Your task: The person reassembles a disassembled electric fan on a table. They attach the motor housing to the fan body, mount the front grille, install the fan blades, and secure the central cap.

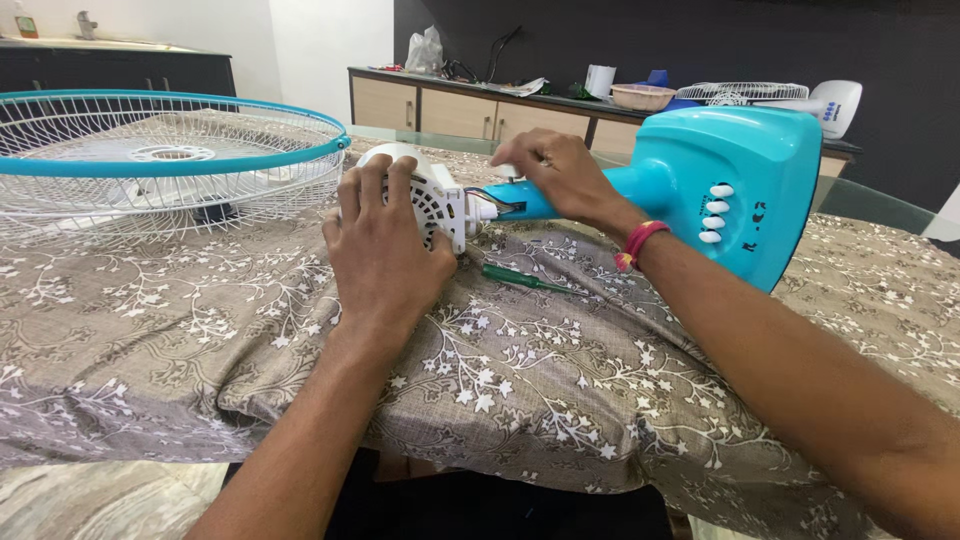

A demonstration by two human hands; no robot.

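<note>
Gripping the white motor housing [425, 195] w/ the left hand [385, 245], the person has that palm laid over its vented back, fingers [375, 180] curled round the top edge, clenched on it. Right hand [560, 175] sits on the teal neck [570, 195] of the fan body, just where neck meets housing; its fingers are bent down over the joint, tips at the top of the housing, pressing/holding there — can't tell if they pinch anything small. Pink band [637, 243] on the right wrist.

Fan lies on its side across the bench [200, 330], which is covered w/ a grey-brown floral cloth. Teal base [740, 190] w/ a row of white push-buttons [716, 213] tilts up at the right, approx. behind the right forearm. Green-handled screwdriver [520, 279] lies on the cloth just below the neck, between the two arms, untouched.

At left, well apart from the hands, a white wire fan guard [150, 165] w/ teal rim rests flat on the bench. Far wall: a sideboard [480, 110] w/ a bowl [640, 96], a plastic bag, another wire guard.
</note>
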